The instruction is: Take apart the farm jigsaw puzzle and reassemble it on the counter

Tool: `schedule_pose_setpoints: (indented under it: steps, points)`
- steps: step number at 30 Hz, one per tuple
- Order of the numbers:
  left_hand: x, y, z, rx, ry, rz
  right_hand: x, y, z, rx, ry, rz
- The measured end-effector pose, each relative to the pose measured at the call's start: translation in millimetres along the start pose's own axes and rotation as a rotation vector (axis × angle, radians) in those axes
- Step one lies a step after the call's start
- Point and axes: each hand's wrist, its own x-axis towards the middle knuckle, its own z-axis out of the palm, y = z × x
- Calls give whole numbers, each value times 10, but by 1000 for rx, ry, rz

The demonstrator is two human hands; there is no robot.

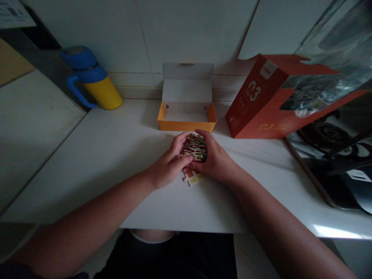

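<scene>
On the white table (116,155), both my hands cup a stack of small colourful puzzle pieces (196,147). My left hand (168,164) presses the stack from the left, fingers curled round it. My right hand (215,159) closes on it from the right. One or two loose puzzle pieces (193,177) lie flat on the table just below the stack, between my wrists. An open orange box (186,124) with a white inside and raised lid stands just beyond my hands.
A blue and yellow jug (90,79) with a handle stands at the back left by the wall. A large orange carton (261,104) lies at the back right, with a shiny plastic-covered sheet (334,155) beside it. The table's near edge runs below my forearms.
</scene>
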Motion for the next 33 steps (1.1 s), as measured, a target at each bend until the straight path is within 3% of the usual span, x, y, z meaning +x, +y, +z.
schedule_pose_setpoints:
  steps: [5, 10, 13, 16, 19, 25, 29, 33]
  points:
    - [-34, 90, 33, 42, -78, 36, 12, -5, 36, -4, 25, 6]
    - [-37, 141, -24, 678, 161, 22, 39, -5, -59, -30, 123, 72]
    - [-36, 156, -86, 991, 125, 55, 45, 34, -135, -44, 249, 136]
    - [-51, 184, -116, 1136, 20, 22, 43, 70, -174, -33, 306, 177]
    - [-59, 205, -127, 1150, -40, -8, 39, 64, -180, 28, 283, 184]
    - [-37, 125, -204, 993, -16, -84, 20, -30, -190, 191, 157, 180]
    - [-46, 120, -205, 968, 4, -64, 13, -41, -188, 296, 90, 213]
    - [-52, 157, -122, 1040, -8, -28, 20, 9, -181, 337, 112, 229]
